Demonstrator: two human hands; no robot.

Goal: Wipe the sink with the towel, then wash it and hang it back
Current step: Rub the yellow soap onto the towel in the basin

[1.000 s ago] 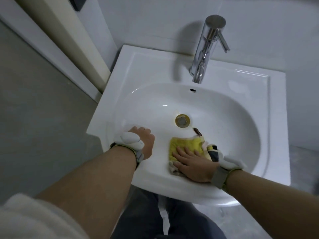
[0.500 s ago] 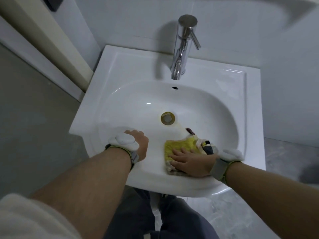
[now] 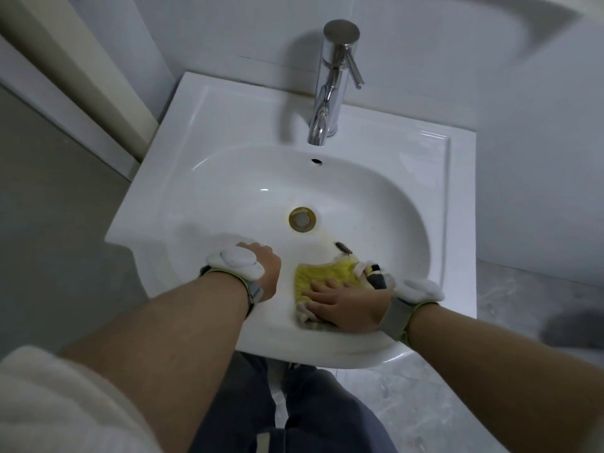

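A white ceramic sink (image 3: 434, 178) fills the middle of the view, with a brass drain (image 3: 302, 218) at its bottom. A yellow towel (image 3: 322, 275) with grey and white trim lies on the basin's near inner wall. My right hand (image 3: 346, 305) presses flat on the towel, fingers spread over it. My left hand (image 3: 266, 268) rests curled on the near-left rim of the basin, a little left of the towel, with nothing seen in it. Both wrists carry white sensor bands.
A chrome faucet (image 3: 330, 83) with a side lever stands at the back of the sink, no water running. White tiled wall behind. A beige door frame (image 3: 75, 67) is at the left. Grey floor lies around, and my dark trousers (image 3: 294, 416) are below the sink.
My right hand and the towel have slid slightly left along the near basin wall. The head camera has shifted, so the sink sits further left in view. The left hand stays on the rim.
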